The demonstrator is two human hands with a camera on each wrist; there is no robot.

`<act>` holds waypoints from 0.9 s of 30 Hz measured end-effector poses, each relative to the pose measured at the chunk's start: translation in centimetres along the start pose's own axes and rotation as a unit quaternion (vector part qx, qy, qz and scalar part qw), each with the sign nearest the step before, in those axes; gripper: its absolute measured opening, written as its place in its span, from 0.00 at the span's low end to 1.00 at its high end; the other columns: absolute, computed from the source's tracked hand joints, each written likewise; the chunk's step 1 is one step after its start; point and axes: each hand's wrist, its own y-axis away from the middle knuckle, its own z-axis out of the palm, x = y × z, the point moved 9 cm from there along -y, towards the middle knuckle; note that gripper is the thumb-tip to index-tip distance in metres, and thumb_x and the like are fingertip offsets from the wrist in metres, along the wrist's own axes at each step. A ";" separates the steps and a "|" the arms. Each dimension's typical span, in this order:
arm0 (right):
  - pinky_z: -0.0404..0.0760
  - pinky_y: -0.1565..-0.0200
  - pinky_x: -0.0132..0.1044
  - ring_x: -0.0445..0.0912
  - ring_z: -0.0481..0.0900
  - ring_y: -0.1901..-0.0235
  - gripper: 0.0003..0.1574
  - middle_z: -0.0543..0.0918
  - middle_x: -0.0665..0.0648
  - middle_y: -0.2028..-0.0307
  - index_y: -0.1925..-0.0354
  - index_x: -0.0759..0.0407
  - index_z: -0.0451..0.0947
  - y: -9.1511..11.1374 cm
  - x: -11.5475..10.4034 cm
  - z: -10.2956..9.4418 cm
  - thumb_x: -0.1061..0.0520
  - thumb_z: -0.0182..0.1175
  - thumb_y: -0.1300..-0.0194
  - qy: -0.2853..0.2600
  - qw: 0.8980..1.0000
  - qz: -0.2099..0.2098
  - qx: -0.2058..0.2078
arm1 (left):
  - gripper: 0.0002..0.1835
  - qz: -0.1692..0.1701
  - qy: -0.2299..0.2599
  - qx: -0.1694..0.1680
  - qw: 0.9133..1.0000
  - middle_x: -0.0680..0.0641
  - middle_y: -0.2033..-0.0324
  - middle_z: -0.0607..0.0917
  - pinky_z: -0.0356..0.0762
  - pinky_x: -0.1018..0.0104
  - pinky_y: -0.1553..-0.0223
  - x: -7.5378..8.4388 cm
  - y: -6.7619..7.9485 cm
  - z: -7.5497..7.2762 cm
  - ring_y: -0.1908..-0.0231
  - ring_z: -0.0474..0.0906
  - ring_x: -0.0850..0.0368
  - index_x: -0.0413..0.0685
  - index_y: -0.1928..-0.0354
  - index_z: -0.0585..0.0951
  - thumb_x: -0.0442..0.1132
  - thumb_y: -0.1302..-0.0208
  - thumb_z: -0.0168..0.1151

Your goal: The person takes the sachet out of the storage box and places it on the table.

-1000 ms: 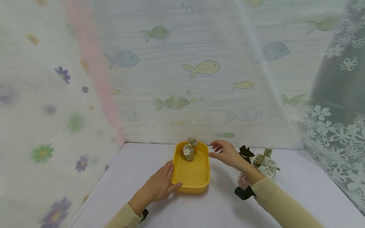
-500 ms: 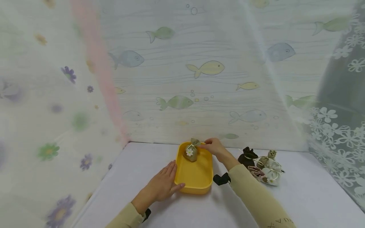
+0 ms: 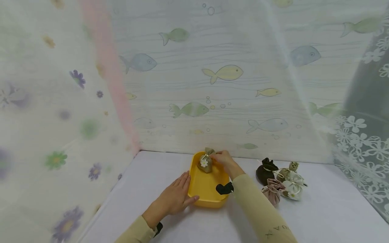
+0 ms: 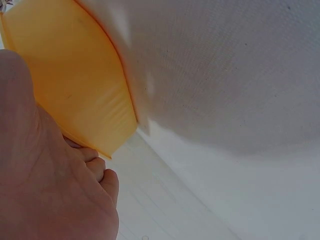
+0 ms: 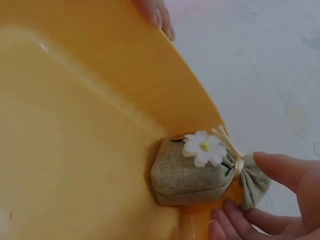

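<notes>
A yellow plastic tub (image 3: 205,189) stands on the white cloth. In its far end sits an olive cloth drawstring pouch (image 3: 204,165) with a white flower on its front. My right hand (image 3: 225,162) pinches the pouch's gathered top; in the right wrist view the thumb (image 5: 285,172) is on one side of the tied neck and the fingers (image 5: 232,222) on the other. My left hand (image 3: 174,196) rests along the tub's left side with straight fingers, thumb by the near corner. In the left wrist view the palm (image 4: 50,185) lies against the tub wall (image 4: 80,75).
Several similar pouches lie grouped to the right: a dark brown one (image 3: 265,172), a pink one (image 3: 273,191) and a white one (image 3: 294,184) among them. A curtain with printed fish (image 3: 194,109) hangs along the table's (image 3: 158,175) far edge.
My right hand has moved left from beyond the tub's right rim to the pouch's gathered top. My left hand stays at the tub's side. The view has shifted slightly.
</notes>
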 end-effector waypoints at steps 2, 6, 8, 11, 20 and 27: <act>0.61 0.26 0.55 0.64 0.64 0.29 0.38 0.66 0.72 0.30 0.29 0.75 0.64 -0.2 0.1 0.3 0.58 0.62 0.29 -0.008 1.000 0.001 -0.002 | 0.51 -0.001 0.002 -0.003 1.000 0.34 0.21 0.51 0.54 0.46 0.24 0.1 0.0 -0.3 0.21 0.48 0.42 0.31 0.22 0.55 0.72 0.24 0.34; 0.64 0.27 0.54 0.63 0.66 0.31 0.42 0.67 0.72 0.29 0.27 0.73 0.61 -0.6 0.5 0.7 0.60 0.66 0.31 -0.022 1.000 0.004 -0.001 | 0.51 0.000 0.004 -0.004 1.000 0.34 0.21 0.52 0.55 0.46 0.24 0.3 0.0 -0.3 0.21 0.49 0.42 0.30 0.22 0.56 0.71 0.24 0.36; 0.65 0.27 0.54 0.63 0.67 0.32 0.44 0.67 0.72 0.30 0.26 0.72 0.60 -0.7 0.8 0.9 0.60 0.67 0.33 -0.027 1.000 0.005 0.001 | 0.51 0.002 0.000 0.000 1.000 0.34 0.21 0.52 0.55 0.46 0.24 0.3 0.0 -0.2 0.21 0.49 0.42 0.30 0.23 0.56 0.72 0.24 0.36; 0.68 0.29 0.55 0.62 0.71 0.35 0.41 0.71 0.71 0.33 0.29 0.71 0.65 -0.8 1.1 1.2 0.61 0.68 0.35 -0.032 0.999 -0.003 -0.002 | 0.52 0.008 -0.005 0.011 1.000 0.34 0.21 0.52 0.56 0.46 0.24 0.3 -0.2 0.4 0.21 0.50 0.42 0.30 0.23 0.57 0.73 0.25 0.33; 0.77 0.36 0.52 0.58 0.80 0.45 0.27 0.82 0.66 0.44 0.40 0.68 0.80 -0.5 0.8 1.7 0.62 0.70 0.36 -0.005 1.000 -0.029 0.005 | 0.52 0.001 0.010 0.003 1.000 0.34 0.21 0.51 0.54 0.45 0.24 0.6 -0.1 0.3 0.21 0.48 0.41 0.30 0.22 0.55 0.73 0.25 0.33; 0.73 0.33 0.54 0.58 0.77 0.39 0.27 0.81 0.65 0.40 0.37 0.67 0.78 -0.5 -0.2 2.4 0.60 0.67 0.32 0.016 0.999 -0.045 -0.017 | 0.51 -0.005 0.006 -0.001 1.000 0.34 0.21 0.52 0.55 0.45 0.24 0.3 0.1 -0.2 0.21 0.49 0.41 0.30 0.22 0.55 0.72 0.24 0.34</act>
